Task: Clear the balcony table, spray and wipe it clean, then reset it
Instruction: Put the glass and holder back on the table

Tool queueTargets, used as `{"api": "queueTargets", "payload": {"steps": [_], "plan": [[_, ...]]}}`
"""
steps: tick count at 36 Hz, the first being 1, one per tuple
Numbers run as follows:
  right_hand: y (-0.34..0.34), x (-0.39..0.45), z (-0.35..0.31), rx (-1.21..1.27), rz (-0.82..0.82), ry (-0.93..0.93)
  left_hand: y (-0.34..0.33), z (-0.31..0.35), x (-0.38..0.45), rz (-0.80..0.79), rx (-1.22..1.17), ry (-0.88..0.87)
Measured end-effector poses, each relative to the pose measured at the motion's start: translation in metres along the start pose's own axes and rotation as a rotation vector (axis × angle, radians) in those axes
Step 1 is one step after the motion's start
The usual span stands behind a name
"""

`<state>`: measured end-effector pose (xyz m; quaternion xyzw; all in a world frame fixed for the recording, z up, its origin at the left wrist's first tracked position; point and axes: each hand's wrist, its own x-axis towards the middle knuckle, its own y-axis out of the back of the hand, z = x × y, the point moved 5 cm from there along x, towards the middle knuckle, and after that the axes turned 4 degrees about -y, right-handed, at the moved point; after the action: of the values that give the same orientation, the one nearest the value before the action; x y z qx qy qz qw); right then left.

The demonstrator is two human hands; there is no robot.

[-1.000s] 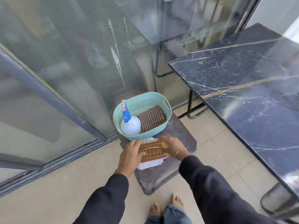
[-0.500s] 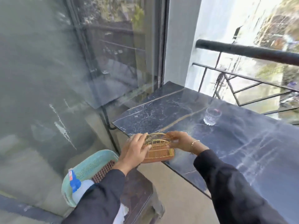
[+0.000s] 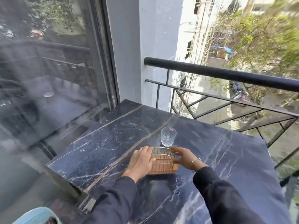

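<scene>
Head view: a gold wire napkin holder (image 3: 163,160) with a wooden base is seen standing on the dark marble desk (image 3: 103,143), near frame centre. It is gripped at its 9 o'clock end by the left hand (image 3: 142,160), fingers curled over the wire arch. Its 3 o'clock end is held by the right hand (image 3: 182,157), thumb and fingers wrapped around the wire; a thin bracelet is worn on that wrist. Both arms are covered by dark sleeves. No napkins can be made out inside the holder.

A clear cut-glass tumbler (image 3: 168,136) is stood upright on the desk at 12 o'clock of the holder, just beside it, apart from both hands.

A black balcony railing (image 3: 226,73) is seen past the desk at 1 o'clock. A glass door (image 3: 56,78) is at 10 o'clock. The rim of a pale teal basket (image 3: 35,214) is cut off at 7 o'clock, below desk level.
</scene>
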<state>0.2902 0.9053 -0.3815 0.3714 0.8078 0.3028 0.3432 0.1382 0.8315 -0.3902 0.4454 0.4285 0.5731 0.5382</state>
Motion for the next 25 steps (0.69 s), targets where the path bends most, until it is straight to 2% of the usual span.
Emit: {"api": "queueTargets", "payload": {"steps": [5,11,13,19,23,25], "plan": [[0.001,0.017,0.019,0.023,-0.019,-0.053,-0.016,0.002,0.025,-0.058,-0.016,0.01],[-0.004,0.018,0.03,0.011,0.027,-0.049,-0.022,0.007,0.024,-0.01,-0.128,0.034],[-0.005,0.012,0.029,-0.037,0.093,-0.046,-0.019,0.006,0.018,0.028,-0.168,0.055],[-0.015,-0.019,0.005,0.0,0.471,-0.043,-0.011,-0.01,-0.042,0.154,-0.222,0.086],[-0.053,-0.044,-0.032,0.097,0.562,0.002,-0.015,-0.038,-0.108,0.186,-0.202,0.134],[-0.084,-0.053,-0.053,0.11,0.565,0.05,-0.016,-0.058,-0.146,0.276,-0.183,0.159]]}}
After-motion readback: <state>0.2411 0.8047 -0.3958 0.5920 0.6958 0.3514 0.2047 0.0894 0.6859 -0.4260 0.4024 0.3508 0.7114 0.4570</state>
